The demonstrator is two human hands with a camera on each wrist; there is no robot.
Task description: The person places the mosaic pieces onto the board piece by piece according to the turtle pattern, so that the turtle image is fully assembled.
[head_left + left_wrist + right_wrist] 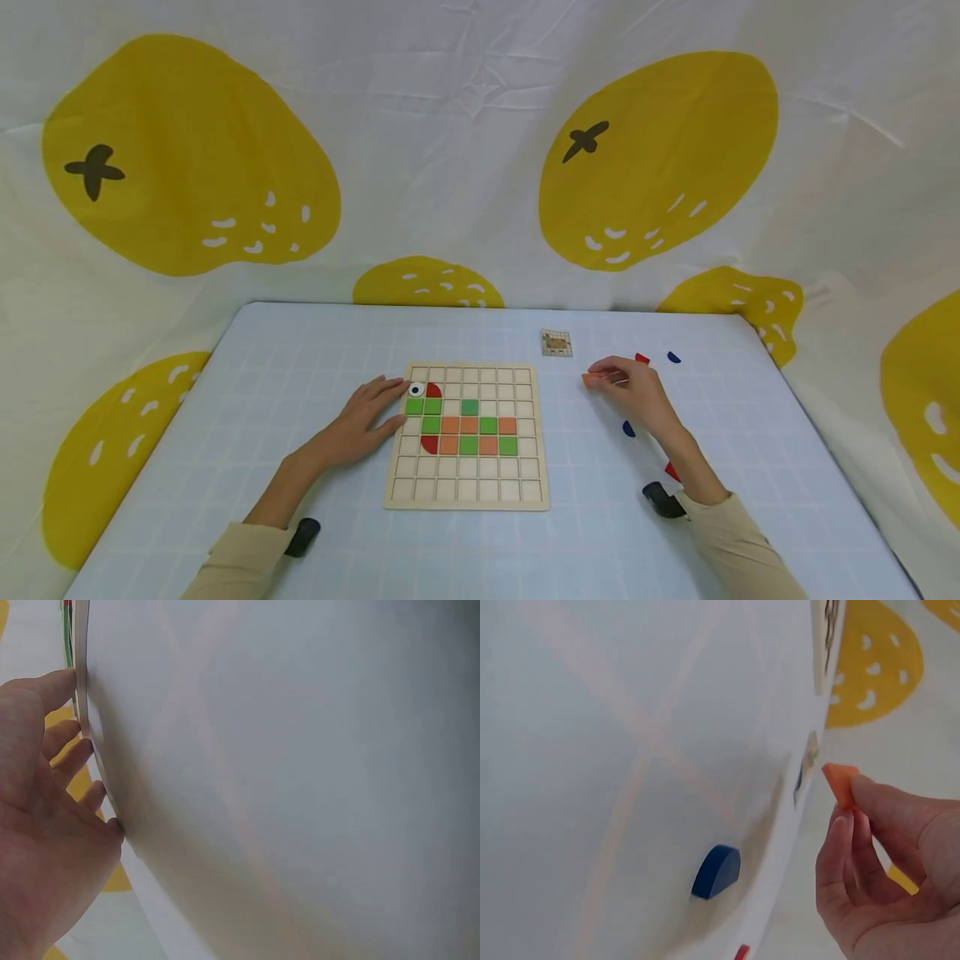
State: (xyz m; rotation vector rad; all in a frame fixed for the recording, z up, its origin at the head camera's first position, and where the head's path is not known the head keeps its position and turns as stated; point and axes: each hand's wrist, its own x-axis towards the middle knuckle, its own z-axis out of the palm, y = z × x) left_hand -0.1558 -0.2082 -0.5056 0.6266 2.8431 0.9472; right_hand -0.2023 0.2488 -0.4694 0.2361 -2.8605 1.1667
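Observation:
My right hand [633, 396] is raised over the table, right of the wooden grid board [467, 505], pinching a small orange block [841, 784] between thumb and fingers. At the board's left edge, the fingertips and thumb of my left hand [363, 423] touch the rim, fingers spread. Green and orange squares form a shape in the cells, with a red rounded piece [433, 390] and a white eye piece [416, 389] at its upper left. Another red rounded piece [429, 445] sits lower down. The left wrist view shows the left hand [56, 795] against the board's side.
A small picture card [557, 342] lies beyond the board's upper right corner. Blue rounded pieces [673, 357] and red pieces [672, 472] are scattered around the right hand and forearm. One blue piece [717, 871] lies beneath that hand. A printed cloth [480, 167] hangs behind the table.

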